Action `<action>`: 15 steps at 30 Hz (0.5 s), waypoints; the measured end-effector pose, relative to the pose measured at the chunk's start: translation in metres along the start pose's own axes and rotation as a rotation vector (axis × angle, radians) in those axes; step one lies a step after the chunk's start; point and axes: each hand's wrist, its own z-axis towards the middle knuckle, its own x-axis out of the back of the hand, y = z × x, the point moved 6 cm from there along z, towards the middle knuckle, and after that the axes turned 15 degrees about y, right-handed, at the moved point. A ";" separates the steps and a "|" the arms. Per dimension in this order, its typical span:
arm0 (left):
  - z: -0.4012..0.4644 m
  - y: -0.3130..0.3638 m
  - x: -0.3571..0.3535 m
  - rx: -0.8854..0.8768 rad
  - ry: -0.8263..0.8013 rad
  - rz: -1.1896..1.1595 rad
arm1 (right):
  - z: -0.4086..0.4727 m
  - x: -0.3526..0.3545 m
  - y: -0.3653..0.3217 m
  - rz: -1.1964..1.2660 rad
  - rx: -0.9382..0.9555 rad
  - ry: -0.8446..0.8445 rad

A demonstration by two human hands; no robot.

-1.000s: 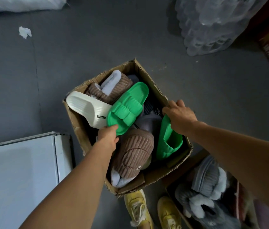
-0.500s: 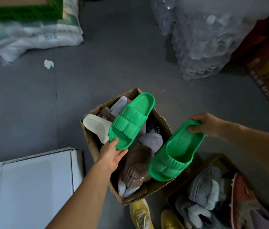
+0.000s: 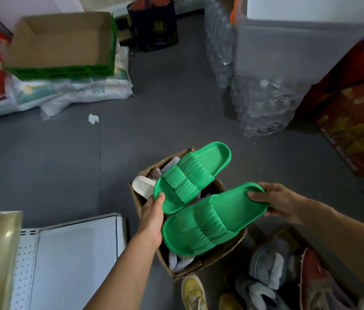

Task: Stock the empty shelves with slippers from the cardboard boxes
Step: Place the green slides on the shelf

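left hand point(image 3: 153, 212) fingers clamp toe of one green slipper point(image 3: 193, 176) | right hand point(image 3: 276, 201) fingers pinch heel of the other green slipper point(image 3: 208, 220) | pair held above cardboard box point(image 3: 201, 265) | white shelf point(image 3: 73, 251) left of fingers, bare | box far from emptied; stocking barely begun

Two green ridged slippers point(image 3: 193, 175) aloft

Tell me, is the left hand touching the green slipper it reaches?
Touching. The head view shows the left hand with its thumb over the toe rim of the upper green slipper.
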 end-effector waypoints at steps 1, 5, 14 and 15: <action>-0.012 0.011 0.005 -0.077 0.035 0.040 | -0.010 0.000 -0.004 0.038 -0.002 -0.015; -0.057 0.053 0.018 -0.339 0.113 0.121 | -0.048 -0.001 -0.021 0.147 0.009 -0.061; -0.102 0.119 0.063 -0.656 0.312 0.220 | -0.117 -0.006 -0.068 0.020 0.159 0.060; -0.106 0.126 0.067 -0.675 0.323 0.206 | -0.124 -0.006 -0.079 -0.084 0.245 0.116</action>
